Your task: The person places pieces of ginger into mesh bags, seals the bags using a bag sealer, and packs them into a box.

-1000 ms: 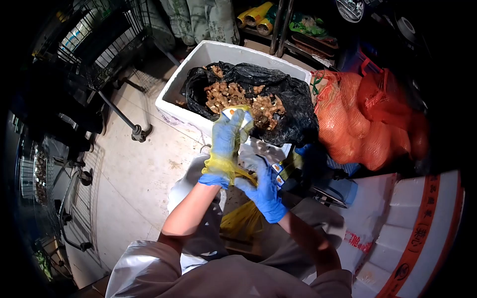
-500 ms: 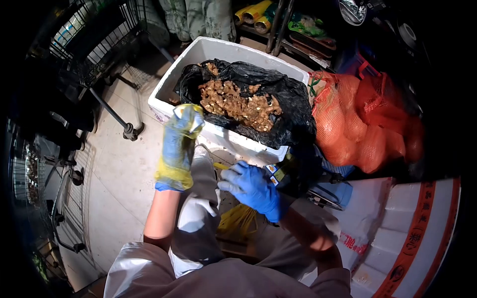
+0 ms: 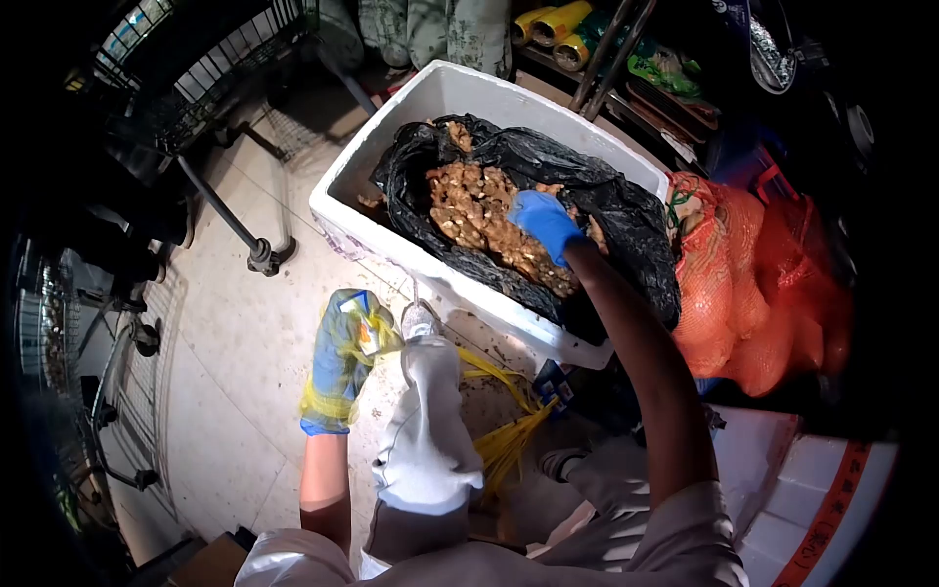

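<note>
Knobbly brown ginger pieces (image 3: 469,201) lie heaped on a black plastic bag (image 3: 626,220) inside a white foam box (image 3: 337,196). My right hand (image 3: 544,223), in a blue glove, reaches down into the heap with its fingers curled against the ginger; the fingertips are partly hidden. My left hand (image 3: 337,362) is held over the floor in front of the box, to the left of my knee. A yellow mesh bag (image 3: 328,406) is pulled over its blue glove, and the fingers are bent around the net. A small white label (image 3: 368,336) with blue and orange shows on the mesh.
Yellow strands (image 3: 514,440), apparently more mesh bags, hang between my legs. Red net sacks (image 3: 734,303) bulge beside the box on the right. A wheeled cart (image 3: 220,201) stands on the left. Foam boxes with red tape (image 3: 831,509) are at lower right, and yellow rolls (image 3: 562,24) behind.
My right hand has moved from above my lap forward into the ginger. My left hand, with the mesh over it, has come down and back from the box's edge. The view has shifted.
</note>
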A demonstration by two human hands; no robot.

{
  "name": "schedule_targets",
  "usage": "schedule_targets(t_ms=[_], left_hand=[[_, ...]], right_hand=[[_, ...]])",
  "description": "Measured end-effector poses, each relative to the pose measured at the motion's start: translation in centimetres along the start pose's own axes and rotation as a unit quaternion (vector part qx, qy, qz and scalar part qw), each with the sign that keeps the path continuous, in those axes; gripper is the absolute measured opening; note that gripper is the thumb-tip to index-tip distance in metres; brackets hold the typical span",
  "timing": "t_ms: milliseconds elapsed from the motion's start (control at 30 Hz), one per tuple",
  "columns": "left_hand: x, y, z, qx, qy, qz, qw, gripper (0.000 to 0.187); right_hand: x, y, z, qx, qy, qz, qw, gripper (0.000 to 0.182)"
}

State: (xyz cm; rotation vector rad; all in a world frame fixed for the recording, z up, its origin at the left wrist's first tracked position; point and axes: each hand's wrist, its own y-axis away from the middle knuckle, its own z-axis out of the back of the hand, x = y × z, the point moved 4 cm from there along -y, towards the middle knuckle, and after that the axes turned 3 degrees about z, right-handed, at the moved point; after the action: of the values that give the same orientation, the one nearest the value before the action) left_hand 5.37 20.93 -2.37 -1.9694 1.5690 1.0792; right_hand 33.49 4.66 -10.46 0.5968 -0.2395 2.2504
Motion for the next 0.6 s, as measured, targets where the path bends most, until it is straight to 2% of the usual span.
schedule_targets(t_ms=[33,67,100,133,200,233,300,367,433,500,600], left_hand=[[0.2,0.0,0.6,-0.014,0.000,0.006,1.000,0.024],[0.7,0.2,1.1,-0.106,0.006,0.022,0.994,0.029],[0.9,-0.2,1.4,-0.040,0.012,0.023,0.999,0.038],[1.7,-0.5,2.4,-0.039,0.014,0.033,0.999,0.042],[2.6,-0.8,3.4,-0.037,-0.011,0.066,0.997,0.047],[3.2,-0.6,3.7,-0.111,-0.007,0.053,0.992,0.047],[4.0,-0.9,3.7,-0.099,0.012,0.067,0.993,0.044],[4.6,-1.2,3.5,-0.085,0.042,0.083,0.992,0.041],[4.8,-1.6,3.2,-0.089,0.046,0.083,0.992,0.041],[4.8,-1.6,3.0,-0.094,0.040,0.080,0.992,0.040],[4.4,-1.5,2.5,-0.105,0.027,0.077,0.991,0.040]], right_hand=[[0.1,-1.9,-1.2,-0.001,-0.003,0.006,1.000,0.020],[0.1,-4.0,-2.8,0.018,-0.006,0.003,1.000,0.025],[0.1,-6.8,-4.9,0.034,-0.011,0.005,0.999,0.030],[-0.3,-8.3,-6.4,0.015,-0.021,-0.016,1.000,0.036],[0.4,-9.3,-7.8,-0.007,-0.017,-0.028,0.999,0.038],[0.6,-9.6,-8.5,-0.024,-0.009,-0.045,0.999,0.039],[0.9,-10.3,-9.9,-0.048,-0.032,-0.065,0.996,0.041],[0.0,-10.9,-10.8,0.064,-0.070,-0.125,0.988,0.057],[-0.3,-10.8,-10.8,0.051,-0.077,-0.134,0.987,0.054],[-0.1,-10.9,-10.4,-0.040,-0.139,-0.080,0.986,0.039],[0.8,-9.3,-9.1,-0.053,-0.131,-0.079,0.987,0.032]])
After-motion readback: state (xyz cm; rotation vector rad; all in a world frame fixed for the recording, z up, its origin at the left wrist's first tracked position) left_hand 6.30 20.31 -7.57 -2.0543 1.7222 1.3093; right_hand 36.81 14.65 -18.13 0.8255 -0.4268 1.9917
